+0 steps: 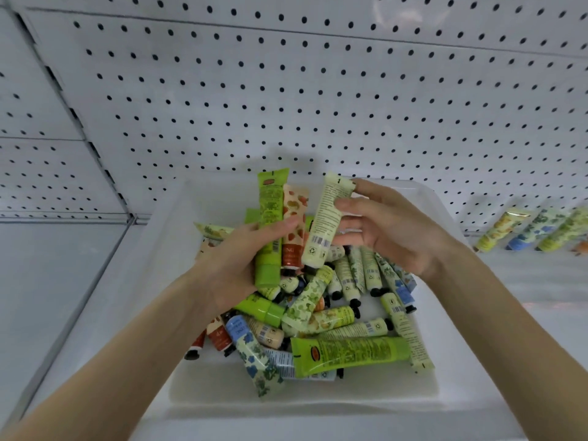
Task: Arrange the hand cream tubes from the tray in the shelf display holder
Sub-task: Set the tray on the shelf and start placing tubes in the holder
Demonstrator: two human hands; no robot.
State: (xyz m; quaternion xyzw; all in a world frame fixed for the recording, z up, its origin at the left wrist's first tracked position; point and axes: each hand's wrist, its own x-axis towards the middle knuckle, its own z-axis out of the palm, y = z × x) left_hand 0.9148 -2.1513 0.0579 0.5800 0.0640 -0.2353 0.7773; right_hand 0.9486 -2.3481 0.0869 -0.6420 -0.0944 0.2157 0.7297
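Observation:
A white tray (165, 249) sits on the shelf, piled with several hand cream tubes (321, 316) in green, pale yellow, blue and orange prints. My left hand (235, 259) grips a bright green tube (269, 224) and an orange-patterned tube (294, 227), both held upright above the pile with caps down. My right hand (391, 227) pinches a pale yellow tube (324, 221) between thumb and fingers, its barcode side toward me, cap down. A large green tube (346, 354) lies across the tray's near side.
A row of tubes (534, 230) leans against the white pegboard back wall (286, 90) at the far right of the shelf. The shelf surface (57, 275) stretches to the left of the tray, with a vertical upright at the far left.

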